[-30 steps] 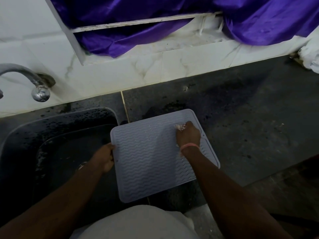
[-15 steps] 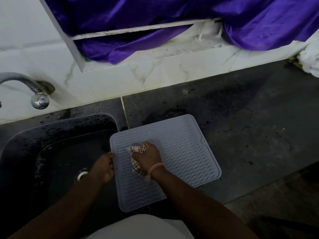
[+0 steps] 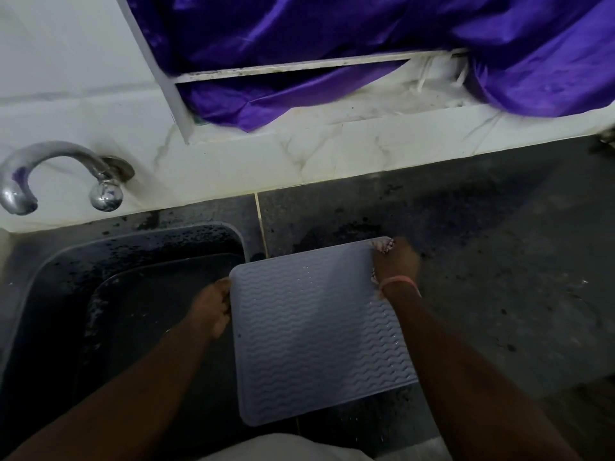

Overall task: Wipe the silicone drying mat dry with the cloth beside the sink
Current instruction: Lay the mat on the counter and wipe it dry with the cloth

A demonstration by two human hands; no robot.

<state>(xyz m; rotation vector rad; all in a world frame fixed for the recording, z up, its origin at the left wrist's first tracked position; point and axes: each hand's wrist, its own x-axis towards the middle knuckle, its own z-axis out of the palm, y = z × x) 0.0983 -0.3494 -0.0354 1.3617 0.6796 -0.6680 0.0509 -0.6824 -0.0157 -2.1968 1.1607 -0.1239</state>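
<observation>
A pale grey silicone drying mat (image 3: 309, 331) with a wavy ribbed surface lies flat on the dark counter, just right of the sink. My left hand (image 3: 214, 309) grips the mat's left edge. My right hand (image 3: 396, 262) is at the mat's far right corner, curled round a checked cloth (image 3: 382, 245). Only a small bunch of the cloth shows beyond my fingers. A pink band circles my right wrist.
A dark sink (image 3: 126, 294) sits to the left, with a metal tap (image 3: 50, 171) on the white tiled wall (image 3: 299, 161) above it. Purple fabric (image 3: 332, 44) hangs over the ledge behind. The dark counter (image 3: 499, 261) stretches to the right.
My right hand has swept the cloth from the mat's left middle to its far right corner. My left hand stays on the left edge.
</observation>
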